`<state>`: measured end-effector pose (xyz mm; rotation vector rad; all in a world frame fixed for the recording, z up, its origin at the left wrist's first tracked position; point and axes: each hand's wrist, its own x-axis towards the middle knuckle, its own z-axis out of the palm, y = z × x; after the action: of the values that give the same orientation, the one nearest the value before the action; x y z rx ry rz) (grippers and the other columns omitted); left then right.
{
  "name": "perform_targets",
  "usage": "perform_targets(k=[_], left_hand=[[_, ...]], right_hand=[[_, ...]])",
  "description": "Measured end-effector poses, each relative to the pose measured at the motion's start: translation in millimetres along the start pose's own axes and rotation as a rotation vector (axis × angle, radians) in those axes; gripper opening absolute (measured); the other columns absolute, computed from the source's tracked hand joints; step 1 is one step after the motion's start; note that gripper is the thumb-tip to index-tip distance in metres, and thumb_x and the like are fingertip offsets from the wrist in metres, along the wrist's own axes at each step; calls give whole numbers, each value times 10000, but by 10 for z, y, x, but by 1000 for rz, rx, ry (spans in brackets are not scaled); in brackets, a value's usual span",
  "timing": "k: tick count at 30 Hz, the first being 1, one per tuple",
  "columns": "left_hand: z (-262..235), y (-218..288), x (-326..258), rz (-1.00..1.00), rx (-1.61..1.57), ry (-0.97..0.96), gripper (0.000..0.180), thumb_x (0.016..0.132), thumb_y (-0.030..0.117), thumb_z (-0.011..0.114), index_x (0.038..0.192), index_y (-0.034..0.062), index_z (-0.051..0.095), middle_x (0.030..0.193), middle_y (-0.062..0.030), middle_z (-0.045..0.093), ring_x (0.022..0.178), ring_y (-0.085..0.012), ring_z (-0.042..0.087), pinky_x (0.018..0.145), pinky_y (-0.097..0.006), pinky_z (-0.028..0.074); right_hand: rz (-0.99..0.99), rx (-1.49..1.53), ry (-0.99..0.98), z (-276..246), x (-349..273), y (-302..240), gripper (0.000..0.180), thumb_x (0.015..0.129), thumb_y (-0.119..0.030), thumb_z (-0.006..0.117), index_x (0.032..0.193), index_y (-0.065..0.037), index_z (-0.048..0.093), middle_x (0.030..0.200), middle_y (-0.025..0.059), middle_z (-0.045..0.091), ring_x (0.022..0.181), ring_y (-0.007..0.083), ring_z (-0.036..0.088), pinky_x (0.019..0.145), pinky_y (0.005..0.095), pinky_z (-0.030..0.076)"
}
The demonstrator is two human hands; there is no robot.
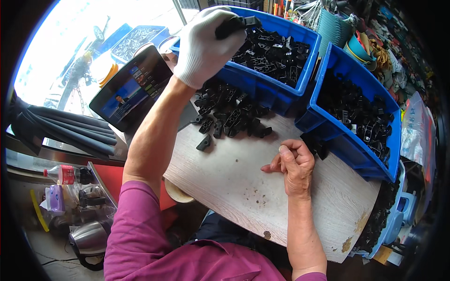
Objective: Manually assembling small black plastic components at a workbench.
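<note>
My left hand (201,49), in a white knit glove, is raised at the rim of the far blue bin (267,84). It grips a black plastic part (228,28) whose greyish end sticks out to the right. Bare, my right hand (296,168) hovers over the right side of the table, fingers curled and thumb against the forefinger; whether anything small is pinched there I cannot make out. Just beyond its knuckles is a dark piece (316,145), beside the right blue bin (351,147). A loose heap of black plastic parts (232,114) lies on the table before the far bin.
Both bins hold many black parts. A tablet (129,93) with a lit screen leans at the left. The wooden table (220,168) has a curved near edge. Lower left are a kettle (90,238) and a bottle (65,174); teal baskets (333,28) stand far right.
</note>
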<state>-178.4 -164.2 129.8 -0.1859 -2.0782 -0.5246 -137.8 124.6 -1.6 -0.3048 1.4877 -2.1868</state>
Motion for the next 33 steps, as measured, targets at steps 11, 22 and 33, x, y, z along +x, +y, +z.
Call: perform_targets(k=[11, 22, 33], left_hand=[[69, 129, -1072, -43, 166, -49, 370, 688, 58, 807, 1041, 85, 701, 1334, -226, 607, 1068, -381, 685, 879, -385, 579], [169, 170, -1231, -76, 181, -80, 504, 712, -3, 777, 1199, 80, 684, 1409, -225, 555, 1280, -415, 553, 1069, -482, 470], [10, 131, -1082, -228, -85, 32, 257, 837, -8, 735, 1093, 1, 711, 1136, -167, 711, 1030, -307, 699, 913, -357, 554]], right_hand=[[-19, -45, 8, -2, 0, 15, 145, 967, -148, 663, 1031, -18, 648, 679, 20, 630, 601, 67, 617, 617, 363, 665], [-42, -71, 7, -14, 11, 39, 127, 992, -134, 628, 1058, -25, 634, 614, -28, 482, 591, 83, 610, 606, 420, 676], [-14, -37, 7, 2, 4, 14, 137, 964, -132, 667, 1042, -20, 651, 680, 15, 622, 601, 65, 608, 631, 360, 665]])
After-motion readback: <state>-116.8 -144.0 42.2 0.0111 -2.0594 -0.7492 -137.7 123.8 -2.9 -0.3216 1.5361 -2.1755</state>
